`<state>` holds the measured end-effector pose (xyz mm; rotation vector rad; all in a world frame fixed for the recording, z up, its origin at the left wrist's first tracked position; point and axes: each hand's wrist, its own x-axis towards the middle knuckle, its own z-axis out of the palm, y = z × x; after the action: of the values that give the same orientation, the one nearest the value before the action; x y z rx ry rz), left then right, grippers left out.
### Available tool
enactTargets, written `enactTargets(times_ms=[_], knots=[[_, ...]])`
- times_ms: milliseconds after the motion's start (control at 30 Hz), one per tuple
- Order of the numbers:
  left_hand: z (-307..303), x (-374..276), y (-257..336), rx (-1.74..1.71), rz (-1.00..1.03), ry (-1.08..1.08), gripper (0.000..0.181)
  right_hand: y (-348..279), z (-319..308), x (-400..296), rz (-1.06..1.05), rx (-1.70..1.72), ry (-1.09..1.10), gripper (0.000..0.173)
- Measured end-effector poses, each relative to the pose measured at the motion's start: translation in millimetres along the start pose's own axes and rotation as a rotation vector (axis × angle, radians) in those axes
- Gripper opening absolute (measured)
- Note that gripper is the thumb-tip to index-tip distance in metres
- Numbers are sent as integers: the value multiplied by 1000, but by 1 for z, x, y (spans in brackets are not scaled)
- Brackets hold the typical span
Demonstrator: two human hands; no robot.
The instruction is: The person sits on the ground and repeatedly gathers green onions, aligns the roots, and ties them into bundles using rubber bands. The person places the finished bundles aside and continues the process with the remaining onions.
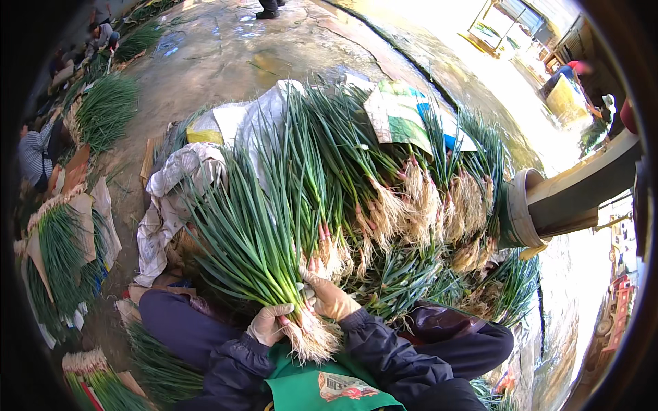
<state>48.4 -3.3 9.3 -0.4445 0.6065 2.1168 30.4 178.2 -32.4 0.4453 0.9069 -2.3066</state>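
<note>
A bunch of green onions (257, 241) fans out in front of me, its leaves pointing away and its pale, stringy roots (312, 336) hanging toward my lap. My left hand (268, 323), in a pale glove, grips the left side of this bunch just above the roots. On the other side, my gloved right hand (331, 297) closes around the stems near the reddish bases. Just beyond lies a large heap of more green onions (329, 154), with tangled roots (421, 198) facing me. Loose leaves (406, 275) are scattered right of my right hand.
White plastic sacks (252, 120) and a printed sack (398, 113) partly cover the heap. A bucket (522, 208) surrounds a post's base (581, 180) at right. Stacked onion bundles (67, 246) lie at left. A seated person (38, 151) and other people are farther off.
</note>
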Motion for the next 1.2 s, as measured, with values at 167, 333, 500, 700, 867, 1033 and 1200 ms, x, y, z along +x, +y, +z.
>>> enactTargets(times_ms=[167, 333, 500, 700, 867, 1033, 1200], knots=[[-15, -20, 5, -107, -70, -120, 47, -2, 49, 2, 177, 202, 220, 23], [24, -50, 14, -192, 72, -217, 52, 3, 6, 21, -37, 515, -319, 25], [40, -75, 36, -138, 287, -225, 58, -62, 44, -21, -181, -1702, 118, 46], [37, -1, 45, -202, 249, -227, 64, -112, 8, 22, -420, -1583, 762, 28], [20, 36, 33, -16, 247, 1, 45, -71, 33, -20, -325, -1426, 674, 26], [-17, 48, 28, -79, 131, 101, 34, -66, 34, -40, -325, -1513, 328, 28], [22, 5, 38, 115, 171, -91, 52, -85, 10, 20, -576, -1381, 788, 19]])
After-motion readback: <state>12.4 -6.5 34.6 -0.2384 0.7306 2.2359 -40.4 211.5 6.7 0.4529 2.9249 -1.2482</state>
